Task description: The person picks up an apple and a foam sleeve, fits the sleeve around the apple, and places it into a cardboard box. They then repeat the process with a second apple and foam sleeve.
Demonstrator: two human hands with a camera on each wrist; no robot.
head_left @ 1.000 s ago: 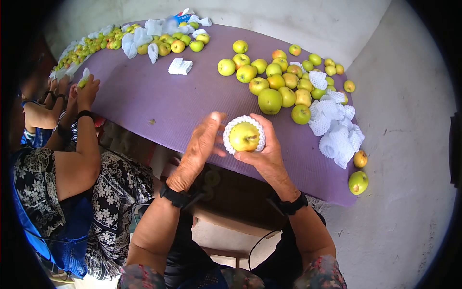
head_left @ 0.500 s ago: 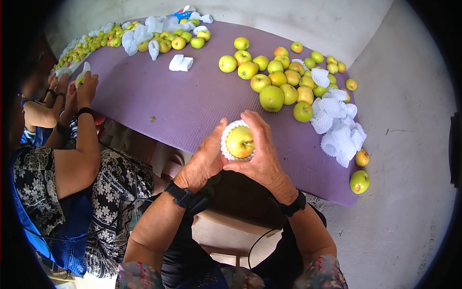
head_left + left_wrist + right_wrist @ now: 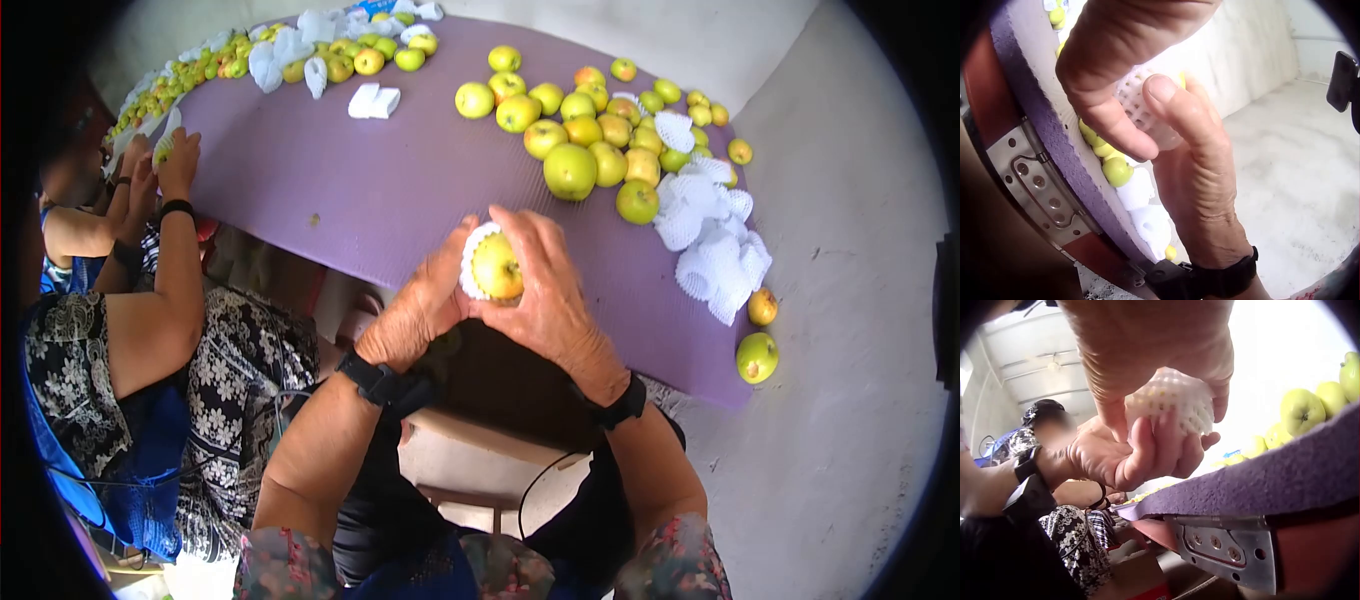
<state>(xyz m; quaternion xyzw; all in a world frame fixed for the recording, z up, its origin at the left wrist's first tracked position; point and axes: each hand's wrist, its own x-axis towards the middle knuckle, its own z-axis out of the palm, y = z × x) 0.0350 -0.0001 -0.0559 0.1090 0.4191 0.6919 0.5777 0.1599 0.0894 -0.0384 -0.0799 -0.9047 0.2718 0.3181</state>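
Observation:
A yellow-green apple point(image 3: 496, 268) sits inside a white foam net sleeve point(image 3: 472, 262), its top showing out of the sleeve in the head view. My left hand point(image 3: 432, 296) cups the sleeve from the left and below, its fingers curled round the netting in the right wrist view. From the right, my right hand point(image 3: 548, 298) grips the apple with fingers over the far side and thumb in front. Both hands hold it above the near edge of the purple-covered table point(image 3: 400, 190). In the left wrist view the net sleeve point(image 3: 1135, 103) shows between the fingers.
Loose apples point(image 3: 570, 172) lie in a heap beyond my hands, with a pile of empty foam sleeves point(image 3: 715, 245) to their right. Another foam sleeve point(image 3: 374, 101) lies mid-table. On the left, other people sit working; one person's hand point(image 3: 178, 165) holds a sleeved fruit. A wall point(image 3: 840, 250) rises at right.
My left hand, earlier held apart beside the sleeve with fingers spread, has closed in round it. My right fingers have moved over the apple, which is now tilted and slightly higher in view.

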